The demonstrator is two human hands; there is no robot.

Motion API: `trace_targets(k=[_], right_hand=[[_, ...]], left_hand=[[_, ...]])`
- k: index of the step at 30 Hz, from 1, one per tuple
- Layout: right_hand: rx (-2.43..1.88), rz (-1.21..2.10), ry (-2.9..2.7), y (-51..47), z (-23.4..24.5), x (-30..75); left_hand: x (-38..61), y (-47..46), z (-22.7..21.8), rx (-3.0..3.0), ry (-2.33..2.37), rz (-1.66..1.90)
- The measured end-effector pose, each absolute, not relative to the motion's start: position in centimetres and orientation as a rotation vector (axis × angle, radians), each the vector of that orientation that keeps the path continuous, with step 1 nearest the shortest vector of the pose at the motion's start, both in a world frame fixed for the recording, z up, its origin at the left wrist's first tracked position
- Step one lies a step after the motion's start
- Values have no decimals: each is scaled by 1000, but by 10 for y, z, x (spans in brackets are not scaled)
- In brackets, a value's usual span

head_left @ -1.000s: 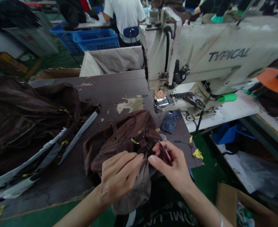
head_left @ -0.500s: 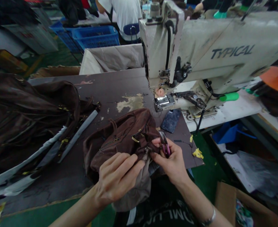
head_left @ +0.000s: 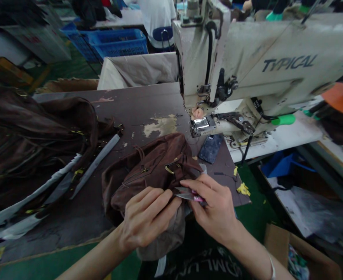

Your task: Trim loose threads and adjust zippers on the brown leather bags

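- brown bag (head_left: 148, 175): lower part hidden behind left hand (head_left: 146, 217)
- thread snips (head_left: 185, 195): grip hidden by right hand (head_left: 213, 206)
- white shirt (head_left: 156, 15): cut off at top edge
- carton (head_left: 279, 249), lower right: cut off, contents blurred

From here I see a dark worktop (head_left: 148, 105) with one pale worn patch (head_left: 160, 126). A heap of dark brown leather (head_left: 37, 132) lies at left, grey strips (head_left: 95, 165) along it. A smaller brown bag (head_left: 148, 175) rests near the front, a phone (head_left: 210, 149) lies flat beyond it, and a yellow scrap (head_left: 243, 189) sits near the edge, on the top, I think.
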State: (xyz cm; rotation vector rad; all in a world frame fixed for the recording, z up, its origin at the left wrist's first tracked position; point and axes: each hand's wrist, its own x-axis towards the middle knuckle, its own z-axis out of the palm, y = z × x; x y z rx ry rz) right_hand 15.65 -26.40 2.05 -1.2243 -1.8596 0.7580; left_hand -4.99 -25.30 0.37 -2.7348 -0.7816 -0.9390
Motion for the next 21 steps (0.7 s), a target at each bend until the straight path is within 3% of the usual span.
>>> trace_targets(k=[14, 21], right_hand=[[-1188, 450, -2083, -258, 0, 157], [-1220, 768, -1748, -265, 4, 142]], left_hand=[[-51, -255, -5, -2777, -785, -915], [-49, -256, -4, -2765, -776, -975]])
